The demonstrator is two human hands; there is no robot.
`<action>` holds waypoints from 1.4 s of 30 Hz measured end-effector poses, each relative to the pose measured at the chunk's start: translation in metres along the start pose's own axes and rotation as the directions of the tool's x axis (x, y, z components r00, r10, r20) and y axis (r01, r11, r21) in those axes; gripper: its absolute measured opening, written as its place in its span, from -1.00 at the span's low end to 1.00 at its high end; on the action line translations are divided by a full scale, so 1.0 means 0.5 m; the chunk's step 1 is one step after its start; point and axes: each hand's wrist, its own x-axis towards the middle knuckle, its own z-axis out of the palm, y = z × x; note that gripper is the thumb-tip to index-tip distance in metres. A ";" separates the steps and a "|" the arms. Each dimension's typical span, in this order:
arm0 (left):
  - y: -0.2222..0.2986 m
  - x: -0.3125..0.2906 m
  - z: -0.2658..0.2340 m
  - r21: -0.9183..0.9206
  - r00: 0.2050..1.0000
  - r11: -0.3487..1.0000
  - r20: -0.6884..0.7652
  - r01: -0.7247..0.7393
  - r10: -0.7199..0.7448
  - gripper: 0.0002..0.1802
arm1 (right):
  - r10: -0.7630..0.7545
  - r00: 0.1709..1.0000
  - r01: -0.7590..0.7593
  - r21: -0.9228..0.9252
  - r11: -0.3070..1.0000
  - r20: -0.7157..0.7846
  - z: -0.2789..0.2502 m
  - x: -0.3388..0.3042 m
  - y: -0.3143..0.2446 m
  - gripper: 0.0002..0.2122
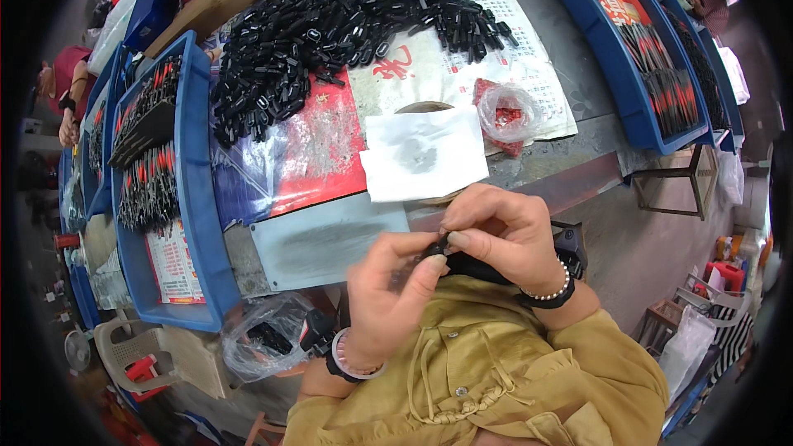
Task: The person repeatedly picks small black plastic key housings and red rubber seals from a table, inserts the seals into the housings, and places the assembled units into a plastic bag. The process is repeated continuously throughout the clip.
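Both hands meet in front of my body at the table's near edge. Between thumb and forefinger, my left hand point(387, 285) pinches a small black part point(435, 251). The fingertips of my right hand point(505, 231) are closed on the same part from the other side. Much of it is hidden by the fingers, so its exact kind cannot be made out. Just beyond the hands lies a white sheet of paper point(425, 153) with a grey smudge. A pale grey plate point(330, 239), darkly smeared, lies to the left of it.
A large heap of small black oblong parts point(330, 33) covers the table's far side. Right of the paper sits a clear plastic roll point(505, 114) on a red piece. Blue trays point(192, 198) of black-and-orange pieces stand left, with another blue tray point(652, 128) right. Another person point(70, 87) is at far left.
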 end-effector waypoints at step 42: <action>-0.007 -0.031 0.059 -0.135 0.992 0.983 0.001 -0.124 0.125 -0.79 | -0.427 0.893 0.449 -0.338 0.828 0.141 -0.029 -0.041 -0.037 -0.92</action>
